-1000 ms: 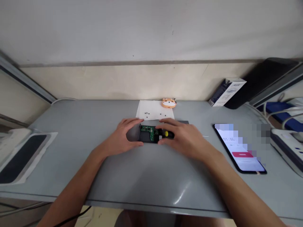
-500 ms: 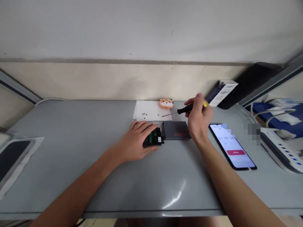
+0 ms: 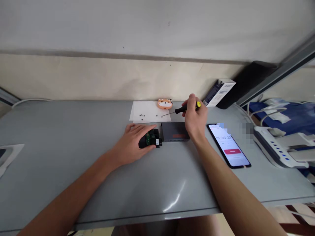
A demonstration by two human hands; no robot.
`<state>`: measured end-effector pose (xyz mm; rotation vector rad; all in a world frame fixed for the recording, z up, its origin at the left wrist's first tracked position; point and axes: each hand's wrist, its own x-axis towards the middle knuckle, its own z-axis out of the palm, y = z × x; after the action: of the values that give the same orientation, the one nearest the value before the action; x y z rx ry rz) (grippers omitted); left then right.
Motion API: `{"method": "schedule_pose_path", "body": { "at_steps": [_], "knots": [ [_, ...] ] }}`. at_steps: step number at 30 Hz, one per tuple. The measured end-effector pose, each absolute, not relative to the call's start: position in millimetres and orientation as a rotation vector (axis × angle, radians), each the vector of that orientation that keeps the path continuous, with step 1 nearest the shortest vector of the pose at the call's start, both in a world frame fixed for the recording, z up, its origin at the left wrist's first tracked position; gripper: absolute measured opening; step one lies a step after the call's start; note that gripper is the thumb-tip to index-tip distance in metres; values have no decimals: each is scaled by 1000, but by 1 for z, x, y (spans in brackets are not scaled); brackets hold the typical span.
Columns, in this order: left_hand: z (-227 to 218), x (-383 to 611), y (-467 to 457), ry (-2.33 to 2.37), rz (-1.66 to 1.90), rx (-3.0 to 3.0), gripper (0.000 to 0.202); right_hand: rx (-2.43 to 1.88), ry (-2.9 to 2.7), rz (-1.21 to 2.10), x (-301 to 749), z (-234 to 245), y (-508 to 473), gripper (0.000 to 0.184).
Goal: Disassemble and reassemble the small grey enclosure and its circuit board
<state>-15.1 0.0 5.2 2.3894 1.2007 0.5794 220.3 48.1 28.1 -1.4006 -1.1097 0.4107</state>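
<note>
My left hand (image 3: 133,142) is closed around a black-framed green circuit board (image 3: 149,137), thumb at the near edge and fingers over the far side. Touching or nearly touching the board's right end is a dark grey metal case (image 3: 173,131). Above that case my right hand (image 3: 195,118) grips a screwdriver (image 3: 180,109) with a black handle and yellow end. Its thin shaft slants down left, the tip at the white paper (image 3: 150,106). Several tiny dark screws (image 3: 142,115) lie on the paper; one may be at the tip, too small to tell.
An orange animal-faced case (image 3: 165,104) sits on the paper's back right. To the right lie a phone (image 3: 228,144) showing a timer and a white power strip (image 3: 273,147). A box (image 3: 220,92) leans by the wall. White sheet (image 3: 12,157) at far left.
The camera has turned to the right, so everything sits further left in view. My hands keep their grips, and the screwdriver tip stays at the paper.
</note>
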Motion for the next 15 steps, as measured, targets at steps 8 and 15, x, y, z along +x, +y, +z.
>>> {"method": "schedule_pose_path", "body": {
  "at_steps": [8, 15],
  "knots": [
    [8, -15, 0, 1228, 544, 2370, 57, -1262, -778, 649, 214, 30, 49, 50],
    [11, -13, 0, 1254, 551, 2336, 52, -1168, -537, 887, 207, 25, 51, 39]
  ]
}}
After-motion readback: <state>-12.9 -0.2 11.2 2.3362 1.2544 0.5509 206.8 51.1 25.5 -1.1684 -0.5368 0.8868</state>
